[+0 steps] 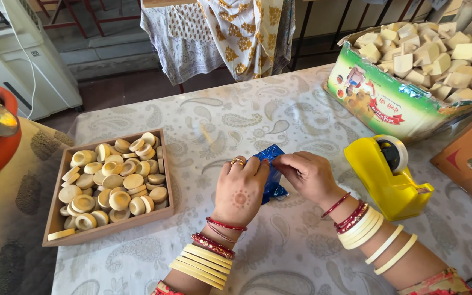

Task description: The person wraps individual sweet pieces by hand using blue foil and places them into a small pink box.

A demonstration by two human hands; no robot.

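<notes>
The table (279,109) under its pale paisley cloth is my whole workbench, so I keep everything within an arm's sweep of where I sit. Far right, at the back corner, the green printed carton (389,104) sits open-topped and heaped with cream-coloured blocks (443,60), tilted towards me so I can see into it. On my left the shallow wooden tray (58,218) holds the round cream discs (113,183) in a loose pile, its low walls keeping them from rolling off the cloth. Just beside my right wrist stands the yellow tape dispenser (389,177), its roll end turned my way, close enough to reach without leaning. Between tray and dispenser, right in front of me, my two hands meet over the small blue foil packet (273,175). My left hand (240,188) lies flat and palm down, fingers together, pressing one side of the foil against the table to keep it steady. My right hand (307,175) comes in from the other side, its fingertips drawn together and pinching the foil's upper edge, so the shiny wrap stays folded tight rather than springing open.
</notes>
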